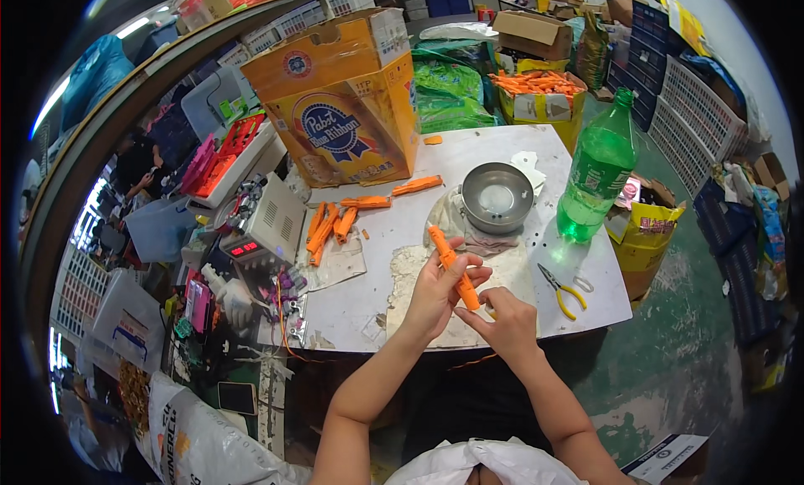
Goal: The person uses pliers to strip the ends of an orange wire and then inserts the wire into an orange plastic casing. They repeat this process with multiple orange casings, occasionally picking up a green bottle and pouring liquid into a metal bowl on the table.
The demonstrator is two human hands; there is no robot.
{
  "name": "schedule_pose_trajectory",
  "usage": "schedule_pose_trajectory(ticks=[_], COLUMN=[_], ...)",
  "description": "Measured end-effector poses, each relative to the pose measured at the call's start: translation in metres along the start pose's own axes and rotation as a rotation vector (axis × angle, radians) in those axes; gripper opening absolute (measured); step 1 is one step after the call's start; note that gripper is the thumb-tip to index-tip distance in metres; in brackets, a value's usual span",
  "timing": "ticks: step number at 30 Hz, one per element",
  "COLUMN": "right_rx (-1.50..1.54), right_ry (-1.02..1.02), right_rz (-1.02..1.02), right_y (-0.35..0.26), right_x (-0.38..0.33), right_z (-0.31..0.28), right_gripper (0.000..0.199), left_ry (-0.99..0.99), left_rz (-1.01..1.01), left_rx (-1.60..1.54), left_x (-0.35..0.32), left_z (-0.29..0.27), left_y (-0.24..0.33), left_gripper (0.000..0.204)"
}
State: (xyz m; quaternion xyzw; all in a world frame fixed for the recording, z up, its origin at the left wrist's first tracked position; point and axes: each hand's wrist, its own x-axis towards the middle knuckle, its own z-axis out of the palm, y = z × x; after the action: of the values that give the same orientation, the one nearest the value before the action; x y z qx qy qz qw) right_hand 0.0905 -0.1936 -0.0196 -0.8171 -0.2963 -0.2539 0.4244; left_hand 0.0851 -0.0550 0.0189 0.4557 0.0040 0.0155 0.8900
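Observation:
My left hand (435, 294) is wrapped round a long orange plastic casing (445, 249), which tilts with its upper end pointing away from me. At the casing's lower end is my right hand (508, 324), its thumb and fingers pinched together. Whatever small thing they may hold is hidden. Both hands are above the near edge of a white table (394, 296). Farther left on it lie several similar orange casings (342, 224). Beyond my hands a metal bowl (494, 223) rests on a crumpled cloth (444, 221). Yellow-handled pliers (563, 294) lie to the right.
A tall green bottle (598, 171) stands at the table's right edge. A large cardboard box (335, 108) fills the far left. Beside it sits a bench power supply (272, 221). A carton of orange parts (536, 87) and stacked crates (691, 129) stand beyond the table.

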Motion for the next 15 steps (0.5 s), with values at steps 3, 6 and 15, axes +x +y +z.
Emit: schedule_pose_trajectory(ticks=[3,6,15], right_rx=[-0.044,-0.051,-0.119], right_ry=[-0.003,0.003,0.061], right_rz=[0.002,0.001,0.233], right_y=[0.001,0.005,0.047], right_x=[-0.001,-0.001,0.005], right_z=[0.000,0.002,0.004], right_gripper=[0.030,0.027,0.025], left_ry=[0.031,0.055,-0.135], left_rz=[0.094,0.160,0.107], left_rx=[0.109,0.193,0.733], left_x=[0.000,0.003,0.054], left_z=[0.008,0.010,-0.036], left_y=[-0.007,-0.015,-0.018], left_gripper=[0.041,0.041,0.041])
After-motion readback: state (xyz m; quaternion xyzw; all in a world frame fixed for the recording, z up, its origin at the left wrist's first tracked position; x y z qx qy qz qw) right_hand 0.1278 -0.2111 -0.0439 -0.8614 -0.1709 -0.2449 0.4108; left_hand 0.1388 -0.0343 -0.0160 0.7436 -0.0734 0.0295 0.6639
